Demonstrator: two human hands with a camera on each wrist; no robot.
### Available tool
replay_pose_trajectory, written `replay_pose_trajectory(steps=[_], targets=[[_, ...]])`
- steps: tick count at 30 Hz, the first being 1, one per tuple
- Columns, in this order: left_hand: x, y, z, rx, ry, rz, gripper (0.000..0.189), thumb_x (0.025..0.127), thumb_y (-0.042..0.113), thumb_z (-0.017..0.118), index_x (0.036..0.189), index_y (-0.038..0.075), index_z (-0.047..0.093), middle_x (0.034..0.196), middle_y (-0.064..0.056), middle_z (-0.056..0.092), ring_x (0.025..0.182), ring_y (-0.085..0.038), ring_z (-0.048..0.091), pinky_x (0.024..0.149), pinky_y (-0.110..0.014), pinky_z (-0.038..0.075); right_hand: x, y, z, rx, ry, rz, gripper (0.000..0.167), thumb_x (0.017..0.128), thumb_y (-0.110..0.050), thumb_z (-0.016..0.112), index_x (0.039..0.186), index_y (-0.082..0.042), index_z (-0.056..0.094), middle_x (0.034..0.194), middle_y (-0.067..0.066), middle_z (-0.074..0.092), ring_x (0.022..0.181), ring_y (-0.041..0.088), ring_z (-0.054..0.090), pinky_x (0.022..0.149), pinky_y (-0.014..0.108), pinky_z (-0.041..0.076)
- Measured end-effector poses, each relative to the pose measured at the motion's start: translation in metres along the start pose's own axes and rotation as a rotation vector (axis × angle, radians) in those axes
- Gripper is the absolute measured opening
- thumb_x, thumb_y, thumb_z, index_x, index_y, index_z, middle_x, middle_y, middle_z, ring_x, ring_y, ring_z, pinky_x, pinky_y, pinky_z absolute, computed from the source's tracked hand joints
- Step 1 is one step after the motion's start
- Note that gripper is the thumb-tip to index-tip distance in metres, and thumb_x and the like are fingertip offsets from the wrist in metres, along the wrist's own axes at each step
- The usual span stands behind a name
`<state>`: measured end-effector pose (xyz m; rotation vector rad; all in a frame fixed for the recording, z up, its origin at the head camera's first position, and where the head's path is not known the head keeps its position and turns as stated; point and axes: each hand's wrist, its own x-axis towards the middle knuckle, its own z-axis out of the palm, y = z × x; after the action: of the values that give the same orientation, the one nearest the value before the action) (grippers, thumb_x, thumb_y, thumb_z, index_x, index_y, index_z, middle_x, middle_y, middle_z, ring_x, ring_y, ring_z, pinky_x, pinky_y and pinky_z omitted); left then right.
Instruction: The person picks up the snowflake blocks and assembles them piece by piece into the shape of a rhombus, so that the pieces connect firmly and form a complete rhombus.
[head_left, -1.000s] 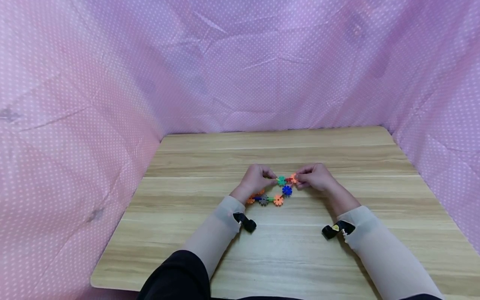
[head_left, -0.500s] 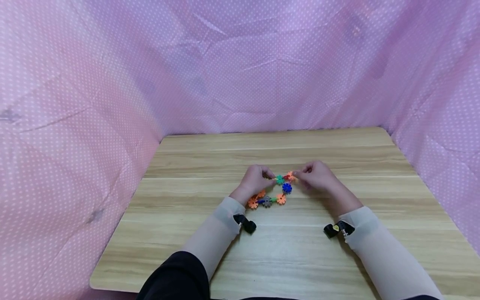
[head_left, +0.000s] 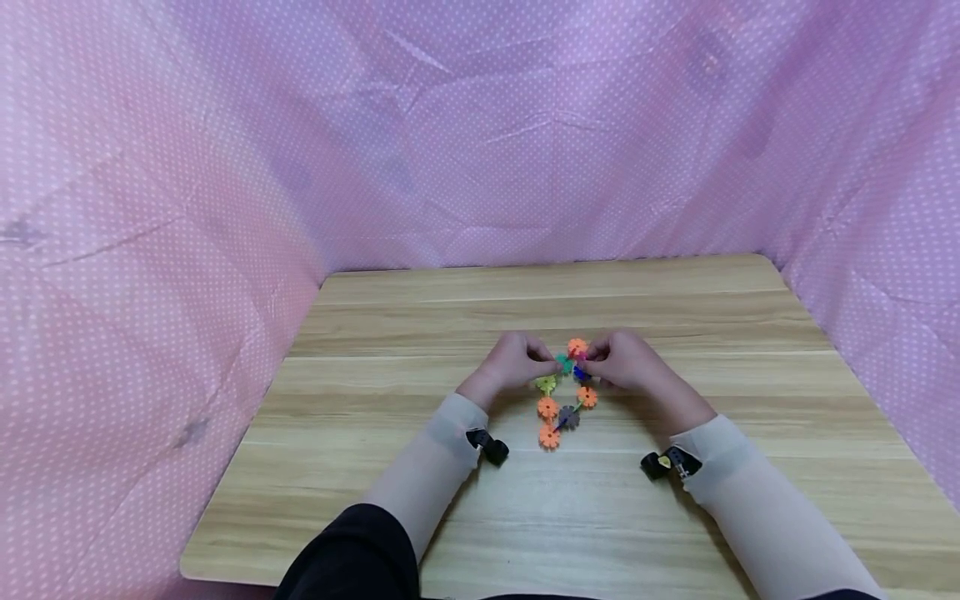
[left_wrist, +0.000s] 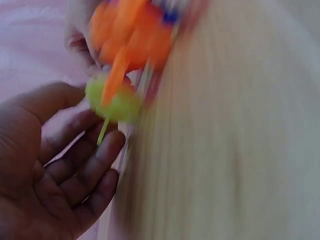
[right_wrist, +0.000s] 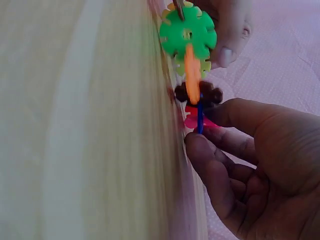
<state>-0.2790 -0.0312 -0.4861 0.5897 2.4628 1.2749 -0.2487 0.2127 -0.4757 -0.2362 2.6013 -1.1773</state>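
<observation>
Both hands hold a chain of interlocking plastic snowflake discs over the table. My left hand [head_left: 513,360] pinches it at a green disc [head_left: 564,364], with a yellow-green disc [head_left: 546,383] just below its fingers. From the right, my right hand [head_left: 624,358] grips a blue disc [right_wrist: 200,117] between thumb and fingertip, beside a pink disc [right_wrist: 192,121]. An orange disc [head_left: 577,347] sticks out at the far end. Nearer the person, a grey disc [head_left: 569,417] and several orange discs [head_left: 550,437] close the loop. The left wrist view is blurred.
A wood-grain table [head_left: 420,317] lies under both hands, its rounded far corners visible. Pink dotted cloth [head_left: 480,150] hangs behind it and along both sides. Black wrist cameras [head_left: 495,451] are strapped over the pale sleeves [head_left: 431,467].
The chain has turned, its near part swinging right and toward the person, baring the yellow-green disc. My right hand has shifted from the far orange disc to the blue and pink discs.
</observation>
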Motion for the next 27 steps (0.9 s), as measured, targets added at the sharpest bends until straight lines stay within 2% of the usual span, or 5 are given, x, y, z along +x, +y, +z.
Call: replay_pose_trajectory(steps=[3,8,15,20,27], targets=[[0.000,-0.002,-0.004,-0.014,0.005,-0.025,0.010,0.093,0.029,0.083,0.087,0.021,0.080,0.090,0.007,0.073,0.084,-0.015,0.066,0.072,-0.030,0.056,0.000,0.000,0.000,0.003,-0.006,-0.006,0.010,0.098,-0.019,0.077,0.092,-0.012,0.081,0.083,0.004,0.073,0.060,0.022,0.062,0.051,0.033,0.053],[0.003,-0.007,-0.005,-0.045,0.063,-0.042,0.005,0.097,0.022,0.079,0.098,0.019,0.081,0.095,0.007,0.074,0.090,-0.013,0.067,0.081,-0.030,0.056,-0.001,-0.002,0.000,-0.001,-0.045,-0.052,0.007,0.098,-0.014,0.076,0.095,-0.012,0.082,0.085,0.003,0.073,0.061,0.021,0.062,0.053,0.033,0.053],[0.007,-0.011,0.000,-0.150,0.094,-0.046,0.023,0.099,0.018,0.075,0.120,0.008,0.077,0.095,0.003,0.077,0.085,-0.012,0.072,0.081,-0.028,0.059,-0.003,-0.007,0.003,-0.053,-0.058,-0.125,0.007,0.096,-0.011,0.076,0.098,-0.011,0.083,0.090,0.000,0.075,0.071,0.017,0.065,0.062,0.033,0.056],[0.007,-0.012,0.003,-0.188,0.100,-0.052,0.018,0.099,0.015,0.076,0.115,0.009,0.079,0.093,0.004,0.077,0.081,-0.014,0.074,0.082,-0.027,0.059,-0.004,-0.011,0.006,-0.070,-0.063,-0.157,0.008,0.096,-0.013,0.076,0.099,-0.010,0.083,0.090,0.001,0.077,0.070,0.016,0.065,0.062,0.033,0.055],[0.007,-0.014,0.006,-0.129,0.118,-0.043,0.009,0.097,0.011,0.077,0.102,0.015,0.084,0.093,0.006,0.078,0.082,-0.011,0.073,0.080,-0.027,0.059,-0.001,-0.011,0.013,-0.090,-0.032,-0.154,0.010,0.097,-0.017,0.076,0.099,-0.012,0.085,0.089,-0.002,0.077,0.065,0.014,0.064,0.060,0.032,0.053]])
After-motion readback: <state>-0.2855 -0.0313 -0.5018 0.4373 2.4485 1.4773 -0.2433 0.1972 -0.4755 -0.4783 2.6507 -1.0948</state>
